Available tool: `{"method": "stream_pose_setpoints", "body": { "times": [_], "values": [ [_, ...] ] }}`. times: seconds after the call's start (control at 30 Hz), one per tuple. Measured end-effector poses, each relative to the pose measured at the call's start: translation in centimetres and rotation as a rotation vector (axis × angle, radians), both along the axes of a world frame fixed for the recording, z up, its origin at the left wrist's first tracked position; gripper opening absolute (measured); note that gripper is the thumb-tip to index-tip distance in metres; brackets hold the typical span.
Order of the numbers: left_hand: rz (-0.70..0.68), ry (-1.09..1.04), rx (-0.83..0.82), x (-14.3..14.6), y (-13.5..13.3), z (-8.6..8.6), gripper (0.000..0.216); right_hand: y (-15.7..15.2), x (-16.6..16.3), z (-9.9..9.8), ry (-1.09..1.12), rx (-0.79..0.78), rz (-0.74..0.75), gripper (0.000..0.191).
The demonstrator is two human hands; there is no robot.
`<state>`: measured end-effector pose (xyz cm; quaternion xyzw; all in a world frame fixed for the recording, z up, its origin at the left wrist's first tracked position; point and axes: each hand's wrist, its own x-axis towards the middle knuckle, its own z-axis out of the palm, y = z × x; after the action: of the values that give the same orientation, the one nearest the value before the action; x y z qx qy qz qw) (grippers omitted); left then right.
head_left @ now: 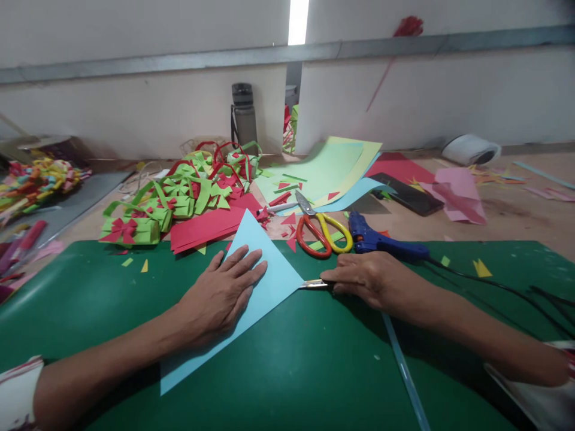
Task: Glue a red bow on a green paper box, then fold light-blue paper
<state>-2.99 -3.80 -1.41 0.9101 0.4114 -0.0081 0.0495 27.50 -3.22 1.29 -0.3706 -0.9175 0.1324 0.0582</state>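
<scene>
A sheet of light blue paper [269, 293], folded to a pointed shape, lies on the green mat [287, 383]. My left hand [224, 293] rests flat on it with fingers stretched out, palm down. In my right hand [366, 278] is a utility knife [317, 284], its metal blade end reaching the paper's right corner. The fingers wrap the handle and hide most of it. Just beyond, scissors [323, 230] with red and yellow handles lie beside a blue glue gun [381, 239]. A narrow clear-blue strip [404, 365] runs toward me below my right hand.
Small green paper bags [179, 206] with red bows are heaped at back left, near red paper strips [215, 224]. A grey bottle [245, 120] stands by the wall. Coloured sheets [309, 170], a dark phone [411, 194] and a white roll [469, 149] lie behind. The glue gun's cord [498, 287] trails right.
</scene>
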Motion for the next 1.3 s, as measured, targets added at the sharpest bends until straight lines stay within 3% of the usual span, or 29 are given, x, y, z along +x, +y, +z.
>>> {"method": "stream_pose_setpoints", "body": {
  "times": [1.3],
  "values": [
    [0.095, -0.022, -0.019, 1.5, -1.0, 0.4, 0.049, -1.1, -2.1, -0.2, -0.012, 0.010, 0.036, 0.022]
  ]
}}
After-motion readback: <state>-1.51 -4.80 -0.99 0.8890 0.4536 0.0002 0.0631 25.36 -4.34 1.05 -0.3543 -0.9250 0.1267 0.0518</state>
